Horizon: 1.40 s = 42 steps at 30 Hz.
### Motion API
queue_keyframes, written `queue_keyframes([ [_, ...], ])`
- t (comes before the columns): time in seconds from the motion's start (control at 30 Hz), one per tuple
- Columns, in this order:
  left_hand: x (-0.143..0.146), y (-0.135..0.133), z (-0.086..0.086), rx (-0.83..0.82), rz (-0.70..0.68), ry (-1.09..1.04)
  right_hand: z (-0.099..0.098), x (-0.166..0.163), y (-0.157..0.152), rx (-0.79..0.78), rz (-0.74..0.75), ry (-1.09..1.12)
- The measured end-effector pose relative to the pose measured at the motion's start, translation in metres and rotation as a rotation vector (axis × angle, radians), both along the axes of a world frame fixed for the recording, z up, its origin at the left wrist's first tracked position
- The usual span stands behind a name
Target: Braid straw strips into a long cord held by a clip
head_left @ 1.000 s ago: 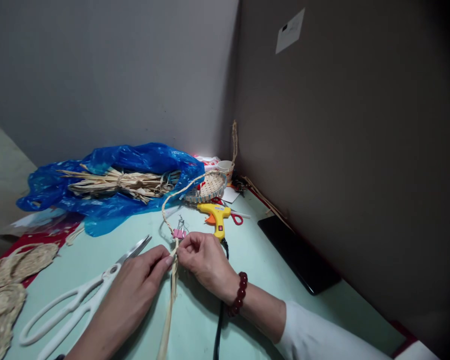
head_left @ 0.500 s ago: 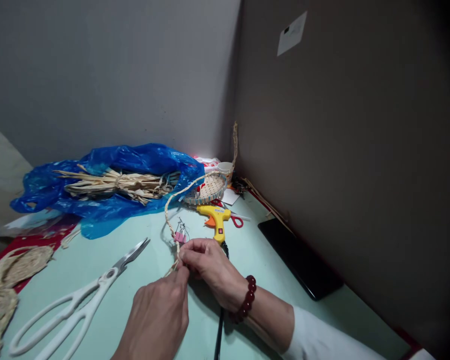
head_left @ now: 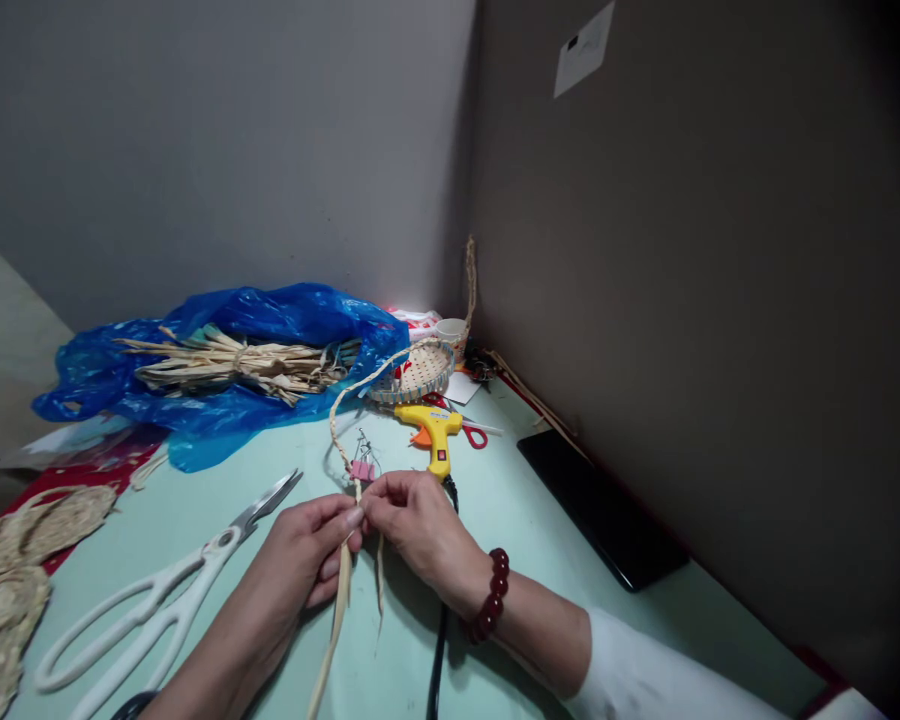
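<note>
A thin braided straw cord (head_left: 335,420) curves from the small woven basket down to my two hands, which meet at its lower end. My left hand (head_left: 319,545) pinches the straw strands there between thumb and fingers. Fingertips together, my right hand (head_left: 420,525) grips the strands just beside it and wears a dark red bead bracelet (head_left: 491,597). Below my fingers hang loose flat straw strands (head_left: 337,625). A pink binder clip (head_left: 362,470) is at the cord just above my hands. Left of them lie white-handled scissors (head_left: 195,570), blades pointing away.
A yellow glue gun (head_left: 436,430) lies beyond my right hand, its black cable (head_left: 439,655) running toward me. Red-handled scissors (head_left: 474,436), a woven basket (head_left: 424,372) and a black phone (head_left: 604,510) lie around it. A blue bag (head_left: 270,300) with a straw bundle (head_left: 232,368) lies behind; woven pieces (head_left: 60,525) are left.
My left hand has turned from back-up to a side-on pinch and shifted slightly left. Loose strands now show hanging below the hands. My right hand keeps about the same place.
</note>
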<state>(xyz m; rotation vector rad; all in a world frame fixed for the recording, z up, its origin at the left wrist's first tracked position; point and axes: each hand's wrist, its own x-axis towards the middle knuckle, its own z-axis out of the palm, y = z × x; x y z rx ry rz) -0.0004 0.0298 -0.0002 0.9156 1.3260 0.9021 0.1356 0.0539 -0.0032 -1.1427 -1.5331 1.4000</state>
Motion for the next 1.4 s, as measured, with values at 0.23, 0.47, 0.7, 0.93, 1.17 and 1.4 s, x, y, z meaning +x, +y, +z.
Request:
queue_keyframes([
  [0.23, 0.004, -0.003, -0.002, 0.015, 0.050, -0.003, 0.007, 0.004, -0.011, 0.303, -0.016, -0.325],
  [0.47, 0.008, -0.003, -0.003, 0.021, 0.088, 0.036, 0.011, 0.009, -0.019, 0.441, 0.036, -0.552],
  [0.7, 0.013, -0.004, 0.001, -0.051, 0.090, 0.000, 0.011, 0.010, -0.024, 0.478, 0.097, -0.677],
  [0.93, 0.011, 0.000, 0.003, -0.011, 0.132, 0.093, 0.029, 0.021, -0.024, 0.597, 0.218, -0.959],
  [1.17, 0.002, -0.001, -0.001, -0.049, 0.083, 0.078, 0.023, 0.005, -0.047, 0.744, 0.354, -1.003],
  [1.4, -0.006, -0.001, 0.001, -0.051, -0.010, 0.002, -0.020, -0.010, -0.054, 0.936, 0.274, -0.926],
])
